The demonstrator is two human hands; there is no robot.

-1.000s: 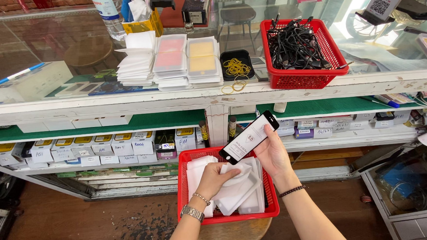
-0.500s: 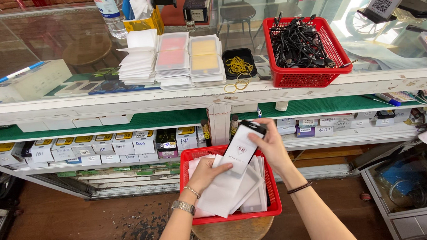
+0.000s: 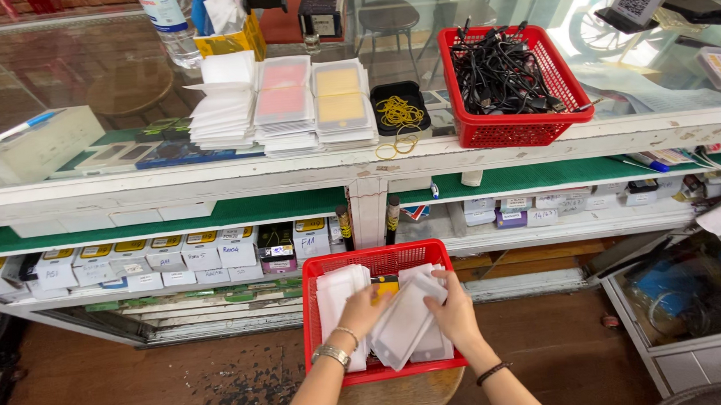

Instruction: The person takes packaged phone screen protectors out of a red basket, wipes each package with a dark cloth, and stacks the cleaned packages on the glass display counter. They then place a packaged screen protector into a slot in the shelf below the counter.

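Note:
A red plastic basket (image 3: 323, 266) sits on a round wooden stool (image 3: 399, 393) in front of me, filled with white flat packets. Both hands are inside it. My left hand (image 3: 358, 309), with a metal watch on the wrist, and my right hand (image 3: 455, 308), with a dark wrist band, together hold one white flat packet (image 3: 406, 322) tilted over the others. A stack of white packets (image 3: 337, 298) lies at the basket's left side.
A glass counter (image 3: 58, 87) carries stacks of white packets (image 3: 224, 103), pink and yellow packet stacks (image 3: 314, 98), a black tray of rubber bands (image 3: 401, 110) and a red basket of black cables (image 3: 510, 79). Shelves below hold labelled small boxes (image 3: 158, 258).
My right hand brought the packet down from above the basket into it. My left hand rose from the pile and took hold of the same packet.

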